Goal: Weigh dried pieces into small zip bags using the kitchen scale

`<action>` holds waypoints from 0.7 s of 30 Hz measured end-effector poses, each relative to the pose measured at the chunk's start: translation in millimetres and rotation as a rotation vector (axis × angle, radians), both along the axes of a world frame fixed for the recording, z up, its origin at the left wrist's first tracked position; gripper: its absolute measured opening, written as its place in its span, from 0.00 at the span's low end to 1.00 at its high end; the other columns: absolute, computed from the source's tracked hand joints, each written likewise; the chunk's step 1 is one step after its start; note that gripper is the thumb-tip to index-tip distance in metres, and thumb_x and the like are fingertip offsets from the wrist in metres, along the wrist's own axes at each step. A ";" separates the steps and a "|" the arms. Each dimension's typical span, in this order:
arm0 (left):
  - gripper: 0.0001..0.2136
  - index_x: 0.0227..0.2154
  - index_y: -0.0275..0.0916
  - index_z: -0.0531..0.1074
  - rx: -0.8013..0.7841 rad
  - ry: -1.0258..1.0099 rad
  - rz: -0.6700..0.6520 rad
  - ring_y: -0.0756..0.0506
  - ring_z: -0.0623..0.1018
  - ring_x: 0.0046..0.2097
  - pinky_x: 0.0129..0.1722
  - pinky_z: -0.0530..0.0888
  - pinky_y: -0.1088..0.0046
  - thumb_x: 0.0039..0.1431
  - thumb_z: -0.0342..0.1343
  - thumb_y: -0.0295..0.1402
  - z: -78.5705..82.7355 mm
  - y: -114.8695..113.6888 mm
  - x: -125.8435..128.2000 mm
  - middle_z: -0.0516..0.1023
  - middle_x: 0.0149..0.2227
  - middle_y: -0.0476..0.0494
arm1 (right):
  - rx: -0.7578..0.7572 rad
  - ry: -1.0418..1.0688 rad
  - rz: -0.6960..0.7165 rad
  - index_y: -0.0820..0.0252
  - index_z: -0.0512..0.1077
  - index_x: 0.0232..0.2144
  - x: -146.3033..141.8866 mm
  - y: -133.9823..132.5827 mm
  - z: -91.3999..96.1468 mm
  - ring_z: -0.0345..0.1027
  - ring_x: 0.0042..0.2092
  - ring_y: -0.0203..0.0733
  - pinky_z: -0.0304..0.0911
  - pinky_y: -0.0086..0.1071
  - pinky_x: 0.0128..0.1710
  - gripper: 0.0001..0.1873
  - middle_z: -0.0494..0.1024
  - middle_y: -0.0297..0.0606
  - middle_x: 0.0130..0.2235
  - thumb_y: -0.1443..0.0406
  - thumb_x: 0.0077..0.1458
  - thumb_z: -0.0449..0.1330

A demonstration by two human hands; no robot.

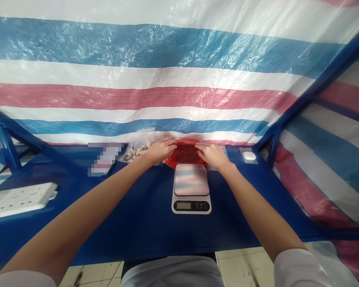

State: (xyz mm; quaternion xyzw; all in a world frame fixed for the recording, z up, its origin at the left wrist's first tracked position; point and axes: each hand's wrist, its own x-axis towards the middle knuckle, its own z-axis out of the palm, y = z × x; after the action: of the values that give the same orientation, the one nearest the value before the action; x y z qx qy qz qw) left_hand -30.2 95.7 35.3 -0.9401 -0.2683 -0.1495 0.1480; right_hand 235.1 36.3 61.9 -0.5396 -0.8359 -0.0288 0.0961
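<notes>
A translucent red plastic bag (186, 154) lies behind the kitchen scale, with something dark showing inside that I cannot make out. My left hand (162, 150) grips the bag's left edge with bent fingers. On the opposite side, my right hand (213, 154) has its fingers closed on the right edge. Directly in front of the bag is the white digital scale (192, 205), its shiny top plate bare and its display showing no readable digits. A clear zip bag (137, 150) of pale and brown chunky pieces rests beside my left hand, partly hidden by it.
A white power strip (26, 198) sits at the left of the blue table (119, 227). Left of the zip bag is a blurred-out object (106, 159). A round white item (249, 156) on a clear packet lies back right. Striped sheeting (155, 97) and blue frame bars (311, 85) enclose the table.
</notes>
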 end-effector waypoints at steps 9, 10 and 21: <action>0.16 0.49 0.37 0.78 -0.093 0.027 0.073 0.41 0.75 0.60 0.63 0.68 0.61 0.63 0.51 0.23 -4.2 2.1 -1.6 0.80 0.54 0.36 | -0.036 0.025 -0.007 0.52 0.76 0.55 -5.2 -0.4 -8.2 0.74 0.58 0.49 0.72 0.41 0.53 0.20 0.77 0.39 0.59 0.69 0.64 0.54; 0.15 0.49 0.38 0.78 -0.097 -0.011 0.082 0.41 0.75 0.60 0.63 0.68 0.60 0.64 0.51 0.25 -2.5 -2.1 -1.6 0.80 0.54 0.37 | -0.020 0.061 -0.004 0.52 0.76 0.55 -5.8 -3.9 -7.8 0.72 0.59 0.48 0.71 0.41 0.54 0.20 0.76 0.38 0.60 0.69 0.64 0.54; 0.16 0.44 0.38 0.80 -0.066 -0.546 0.311 0.37 0.80 0.51 0.56 0.74 0.55 0.65 0.50 0.40 22.7 -45.6 -49.6 0.82 0.47 0.35 | -0.110 0.532 0.131 0.49 0.80 0.48 -52.3 -26.5 -12.0 0.77 0.54 0.46 0.68 0.40 0.58 0.16 0.83 0.33 0.51 0.68 0.61 0.59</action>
State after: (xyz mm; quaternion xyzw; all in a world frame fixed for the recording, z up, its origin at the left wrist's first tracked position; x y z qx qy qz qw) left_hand -79.7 50.1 58.0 -0.8171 -0.4436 -0.3632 0.0609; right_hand 182.8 9.8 49.9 -0.4773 -0.8149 0.1654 0.2843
